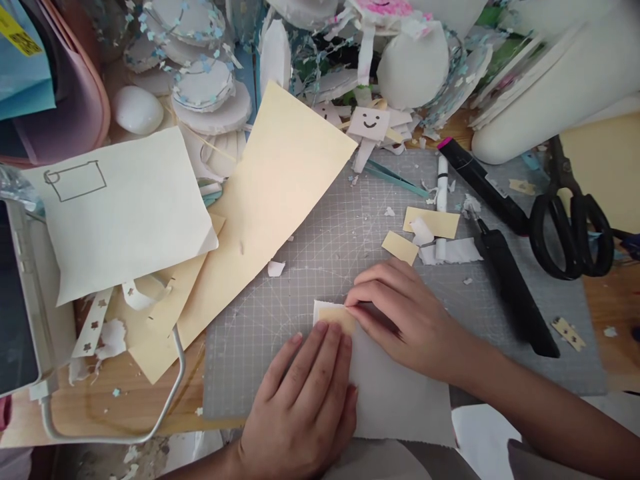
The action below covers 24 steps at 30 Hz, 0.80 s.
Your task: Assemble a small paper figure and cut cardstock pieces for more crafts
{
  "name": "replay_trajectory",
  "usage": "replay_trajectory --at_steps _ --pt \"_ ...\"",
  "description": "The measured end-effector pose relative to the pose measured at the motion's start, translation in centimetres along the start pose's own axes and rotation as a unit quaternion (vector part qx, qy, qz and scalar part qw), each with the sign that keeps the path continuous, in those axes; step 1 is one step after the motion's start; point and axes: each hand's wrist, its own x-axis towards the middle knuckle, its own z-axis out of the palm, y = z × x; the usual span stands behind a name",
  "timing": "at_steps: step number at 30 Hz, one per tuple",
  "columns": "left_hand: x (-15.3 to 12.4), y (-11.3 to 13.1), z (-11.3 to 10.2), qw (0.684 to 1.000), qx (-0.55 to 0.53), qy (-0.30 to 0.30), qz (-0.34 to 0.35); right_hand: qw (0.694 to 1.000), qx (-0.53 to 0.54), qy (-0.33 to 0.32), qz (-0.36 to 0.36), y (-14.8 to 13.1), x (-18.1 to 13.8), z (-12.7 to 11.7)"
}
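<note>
A sheet of white paper (403,407) lies at the front of the grey cutting mat (240,360). On its far left corner sits a small cream card piece (329,315). My left hand (307,400) rests flat over that piece, fingers stretched out side by side and covering part of it. With thumb and forefinger pinched together, my right hand (407,320) grips the paper's top edge just right of the card. Beyond the right hand are two more cream card strips (400,247) and torn white paper scraps (457,251).
To the right lie a black cutter pen (515,287), black scissors (570,213) and a marker (485,187). Teal tweezers (397,178) lie farther back. A large cream card (280,180) and a drawn-on paper (130,220) overlap at left, near a white cable (170,393).
</note>
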Motion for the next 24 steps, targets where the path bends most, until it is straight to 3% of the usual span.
replay_trajectory --at_steps 6,24 --pt "-0.03 0.00 -0.02 1.000 -0.004 -0.001 -0.012 0.999 -0.033 -0.017 -0.027 -0.19 -0.09 0.02" --pt "0.28 0.18 -0.30 1.000 0.009 -0.020 0.009 1.000 -0.020 -0.012 -0.020 0.00 -0.19 0.20"
